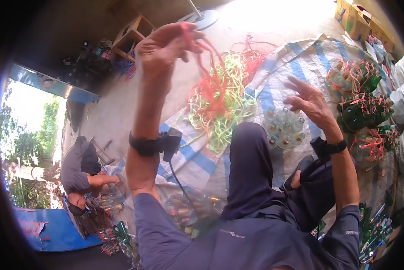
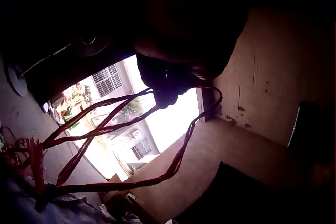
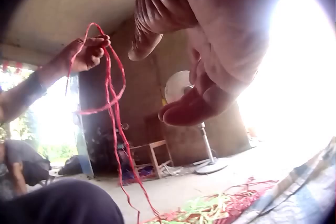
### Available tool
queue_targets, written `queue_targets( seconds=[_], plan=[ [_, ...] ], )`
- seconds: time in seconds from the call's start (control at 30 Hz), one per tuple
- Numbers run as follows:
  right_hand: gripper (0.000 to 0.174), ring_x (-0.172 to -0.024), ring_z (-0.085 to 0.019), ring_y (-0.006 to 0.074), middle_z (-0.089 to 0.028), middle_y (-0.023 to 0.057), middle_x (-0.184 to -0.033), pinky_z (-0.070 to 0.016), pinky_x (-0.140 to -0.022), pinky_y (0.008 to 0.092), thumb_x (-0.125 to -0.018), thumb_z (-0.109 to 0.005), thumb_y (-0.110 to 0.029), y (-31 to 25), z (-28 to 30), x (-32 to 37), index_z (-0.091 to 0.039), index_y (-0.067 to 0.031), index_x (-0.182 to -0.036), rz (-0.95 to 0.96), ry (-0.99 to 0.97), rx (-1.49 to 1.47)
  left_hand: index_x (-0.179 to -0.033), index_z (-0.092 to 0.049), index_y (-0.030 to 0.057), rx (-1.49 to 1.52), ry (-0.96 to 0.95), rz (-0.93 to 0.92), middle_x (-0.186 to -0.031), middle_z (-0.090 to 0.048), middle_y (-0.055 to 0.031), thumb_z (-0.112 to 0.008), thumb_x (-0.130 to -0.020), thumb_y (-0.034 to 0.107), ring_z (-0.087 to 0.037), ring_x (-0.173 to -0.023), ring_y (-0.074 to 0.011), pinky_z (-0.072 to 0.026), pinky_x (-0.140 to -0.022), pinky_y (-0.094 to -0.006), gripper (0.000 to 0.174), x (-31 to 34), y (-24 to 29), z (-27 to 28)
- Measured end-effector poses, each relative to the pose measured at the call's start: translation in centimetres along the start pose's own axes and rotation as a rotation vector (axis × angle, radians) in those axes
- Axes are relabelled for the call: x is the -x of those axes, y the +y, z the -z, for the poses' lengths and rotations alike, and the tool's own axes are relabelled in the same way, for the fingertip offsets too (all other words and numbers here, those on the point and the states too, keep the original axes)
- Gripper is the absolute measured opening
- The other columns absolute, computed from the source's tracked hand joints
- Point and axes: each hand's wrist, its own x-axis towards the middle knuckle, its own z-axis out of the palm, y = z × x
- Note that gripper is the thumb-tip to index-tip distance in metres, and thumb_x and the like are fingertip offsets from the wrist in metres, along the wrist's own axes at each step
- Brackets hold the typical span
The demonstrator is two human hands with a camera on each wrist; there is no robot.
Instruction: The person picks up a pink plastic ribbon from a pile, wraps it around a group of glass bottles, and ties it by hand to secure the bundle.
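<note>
Red, thin plastic twine point(image 2: 118, 186) hangs in loops, clamped in our left grip point(image 1: 161, 47), while we hold our right grip point(image 1: 311, 102) raised, fingers point(image 3: 190, 111) apart.

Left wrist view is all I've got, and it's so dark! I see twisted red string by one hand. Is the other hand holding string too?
Observer: No, the right hand is in the air, holding nothing.

Operator: Are there bottles anywhere? I can't see any!

Observer: Yes, a cluster of clear glass bottles is on the blue-and-white striped sheet.

Operator: Is anybody else there?

Observer: Yes, a second person in a grey short-sleeved shirt is bent forward near the bright opening.
</note>
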Motion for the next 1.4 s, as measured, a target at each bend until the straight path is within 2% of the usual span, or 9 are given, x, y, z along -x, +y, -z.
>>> queue_targets(
  seconds=[0.23, 0.33, 0.5, 0.57, 0.7, 0.83, 1.0, 1.13, 1.4],
  plan=[
    [0.073, -0.096, -0.068, 0.0243, -0.055, 0.0262, -0.130, -0.0570, -0.070, 0.0318, -0.086, -0.071, -0.039, -7.0, -7.5, -3.2, -0.043, 0.0026, -0.138, 0.348, 0.008, 0.026, -0.103, -0.071, -0.0010, 0.067, -0.262, 0.034, -0.092, -0.073, -0.0115, -0.065, -0.088, 0.002, -0.068, -0.075, -0.0127, -0.0521, -0.060, -0.0231, 0.017, 0.7, 0.4, -7.2],
    [0.036, -0.081, -0.069, 0.0187, -0.068, 0.0156, -0.096, -0.0538, -0.065, 0.0261, -0.092, -0.062, -0.032, -7.2, -7.7, -3.8, -0.061, 0.0020, -0.104, 0.174, -0.141, -0.070, -0.105, -0.069, -0.0027, 0.123, -0.218, 0.057, -0.091, -0.072, -0.0129, -0.066, -0.088, 0.002, -0.067, -0.073, -0.0125, -0.0534, -0.062, -0.0246, 0.019, 1.2, -0.4, -8.5],
    [0.040, -0.078, -0.069, 0.0206, -0.068, 0.0159, -0.098, -0.0526, -0.063, 0.0289, -0.094, -0.054, -0.031, -6.0, -7.5, -2.9, -0.060, 0.0045, -0.111, 0.123, -0.106, -0.362, -0.108, -0.067, -0.0019, 0.140, -0.167, 0.175, -0.086, -0.073, -0.0114, -0.071, -0.084, 0.007, -0.064, -0.067, -0.0095, -0.0475, -0.054, -0.0208, 0.025, 1.6, -2.4, -7.8],
    [0.048, -0.077, -0.068, 0.0212, -0.068, 0.0158, -0.100, -0.0523, -0.064, 0.0299, -0.095, -0.048, -0.038, -5.9, -6.4, -2.7, -0.059, 0.0028, -0.117, -0.157, -0.279, -0.786, -0.107, -0.066, -0.0026, 0.098, -0.146, 0.216, -0.084, -0.072, -0.0106, -0.071, -0.083, 0.008, -0.059, -0.061, -0.0068, -0.0450, -0.052, -0.0197, 0.026, 1.7, -3.7, -7.4],
    [0.056, -0.054, -0.049, 0.0071, -0.067, 0.0103, -0.090, -0.0369, -0.047, 0.0181, -0.100, -0.038, -0.047, -6.5, -5.2, -1.9, -0.057, 0.0011, -0.122, -0.224, -0.405, -0.784, -0.109, -0.065, -0.0029, 0.137, -0.140, 0.289, -0.082, -0.072, -0.0091, -0.071, -0.083, 0.007, -0.055, -0.056, -0.0056, -0.0432, -0.051, -0.0187, 0.028, 2.1, -4.3, -8.4],
    [0.037, -0.048, -0.037, 0.0002, -0.056, -0.0015, -0.071, -0.0253, -0.039, 0.0161, -0.100, -0.051, -0.031, -7.5, -5.4, -0.8, -0.063, 0.0019, -0.113, -0.142, -0.201, -0.429, -0.112, -0.065, -0.0017, 0.254, -0.225, 0.308, -0.089, -0.072, -0.0082, -0.070, -0.086, 0.018, -0.060, -0.066, -0.0072, -0.0463, -0.059, -0.0212, 0.033, 2.7, -4.9, -9.0],
    [0.027, -0.047, -0.035, -0.0006, -0.054, -0.0034, -0.070, -0.0240, -0.039, 0.0157, -0.097, -0.053, -0.018, -8.7, -3.5, -1.7, -0.064, 0.0033, -0.112, 0.073, -0.086, -0.524, -0.127, -0.058, 0.0033, 0.234, -0.543, 0.342, -0.114, -0.067, -0.0138, -0.050, -0.092, 0.061, -0.058, -0.114, -0.0214, -0.0444, -0.098, -0.0362, 0.068, 5.9, -7.8, -9.3],
    [0.035, -0.052, -0.036, -0.0012, -0.053, -0.0017, -0.079, -0.0273, -0.044, 0.0153, -0.098, -0.051, -0.014, -10.1, -1.3, -3.6, -0.052, 0.0105, -0.124, 0.130, -0.036, -0.654, -0.114, -0.067, 0.0015, 0.135, -0.781, 0.610, -0.093, -0.070, -0.0073, -0.071, -0.086, 0.024, -0.065, -0.089, -0.0135, -0.0499, -0.084, -0.0288, 0.037, 7.6, -9.1, -8.6],
    [0.038, -0.053, -0.035, -0.0003, -0.050, -0.0013, -0.083, -0.0268, -0.044, 0.0155, -0.102, -0.043, -0.013, -11.4, 3.9, -2.8, -0.044, 0.0103, -0.132, 0.230, 0.080, -0.684, -0.104, -0.069, -0.0006, -0.146, -0.509, 0.505, -0.080, -0.068, -0.0056, -0.063, -0.086, 0.018, -0.063, -0.071, -0.0098, -0.0513, -0.066, -0.0260, 0.026, 8.9, -16.9, -0.7]
  ],
)
